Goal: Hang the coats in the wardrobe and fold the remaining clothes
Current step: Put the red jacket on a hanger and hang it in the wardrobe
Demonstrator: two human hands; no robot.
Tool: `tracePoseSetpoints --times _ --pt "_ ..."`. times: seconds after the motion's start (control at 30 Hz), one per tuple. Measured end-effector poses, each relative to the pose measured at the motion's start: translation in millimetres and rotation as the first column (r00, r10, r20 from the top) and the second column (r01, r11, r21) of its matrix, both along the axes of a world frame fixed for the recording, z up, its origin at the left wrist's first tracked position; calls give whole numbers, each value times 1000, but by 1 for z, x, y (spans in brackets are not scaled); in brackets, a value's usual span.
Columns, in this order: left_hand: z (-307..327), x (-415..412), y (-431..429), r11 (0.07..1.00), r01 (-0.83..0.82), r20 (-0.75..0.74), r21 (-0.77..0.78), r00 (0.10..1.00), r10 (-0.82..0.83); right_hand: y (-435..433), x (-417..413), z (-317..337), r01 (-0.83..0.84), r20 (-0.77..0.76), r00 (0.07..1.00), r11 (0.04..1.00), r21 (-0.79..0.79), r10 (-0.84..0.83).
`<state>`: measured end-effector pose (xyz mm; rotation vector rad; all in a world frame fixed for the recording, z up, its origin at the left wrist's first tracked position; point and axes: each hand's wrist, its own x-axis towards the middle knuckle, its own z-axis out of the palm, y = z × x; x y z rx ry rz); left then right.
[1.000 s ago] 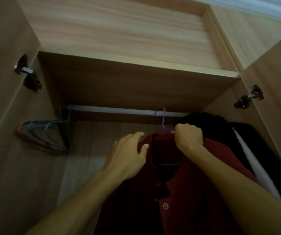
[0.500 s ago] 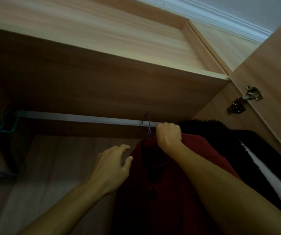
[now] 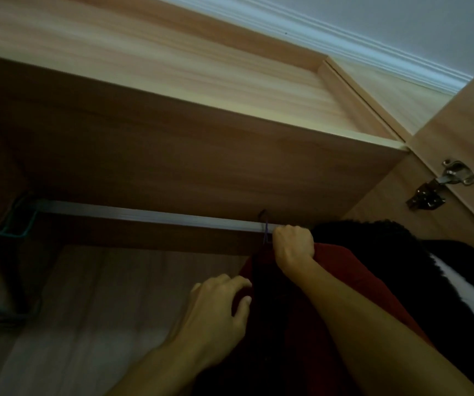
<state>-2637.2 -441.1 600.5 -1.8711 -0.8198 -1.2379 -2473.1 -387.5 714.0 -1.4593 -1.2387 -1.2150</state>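
A dark red coat (image 3: 353, 275) hangs on a purple wire hanger (image 3: 265, 231) whose hook sits over the metal wardrobe rail (image 3: 144, 217). My right hand (image 3: 294, 247) is closed around the hanger's neck just under the rail, at the coat's collar. My left hand (image 3: 215, 312) is lower and to the left, fingers spread, touching the coat's left shoulder edge. The coat's front below my arms is in deep shadow.
A black fuzzy garment (image 3: 373, 232) and a black-and-white one (image 3: 455, 284) hang right of the red coat. Several empty blue and teal hangers (image 3: 7, 230) bunch at the rail's left end. A shelf board (image 3: 172, 144) runs above; the open right door carries a hinge (image 3: 441, 184).
The hanger and red coat have slid right along the rail, up against the black garment. My left hand dropped lower on the coat's shoulder. The view tilted upward and right.
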Motion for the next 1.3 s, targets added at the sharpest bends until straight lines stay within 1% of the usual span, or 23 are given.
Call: tracePoseSetpoints --times 0.1,0.27,0.37,0.5,0.67,0.7,0.77,0.83,0.9,1.07,1.2,1.3 --pt "-4 -3 4 1000 -18 1 20 1000 18 11 -9 -1 18 19 1000 1000 -2 -18" --pt "-16 -9 12 1000 8 52 -25 999 -7 16 -9 -8 32 61 998 999 -17 -31" --pt "-23 -6 7 998 -6 53 -61 999 9 11 0 -17 25 50 998 998 -52 -23" --pt "-30 -1 -9 997 16 61 -70 998 -12 0 11 -28 35 41 999 997 -74 -32" --pt "-41 -5 -32 995 7 85 -99 996 1 -15 0 -32 20 9 1000 988 -151 -19" --pt "-44 -8 -37 995 4 97 -103 995 6 -18 -5 -33 36 21 999 987 -157 -33" --pt "-49 -17 -47 993 5 129 -116 992 10 -25 -17 -38 65 86 995 992 -111 -55" --pt "-56 -26 -58 992 10 166 -129 986 11 -36 -32 -49 -45 158 986 997 -55 53" --pt "-67 -36 -71 990 16 210 -143 978 14 -50 -49 -64 -191 205 958 980 -56 199" --pt "-106 -61 -106 974 -39 256 -221 962 96 -86 -83 -121 -429 191 877 898 -102 441" --pt "-137 -73 -138 957 -129 209 -260 960 186 -114 -99 -164 -518 187 823 843 -143 537" --pt "-159 -77 -161 943 -139 237 -303 947 216 -140 -103 -194 -574 132 792 801 -172 596"
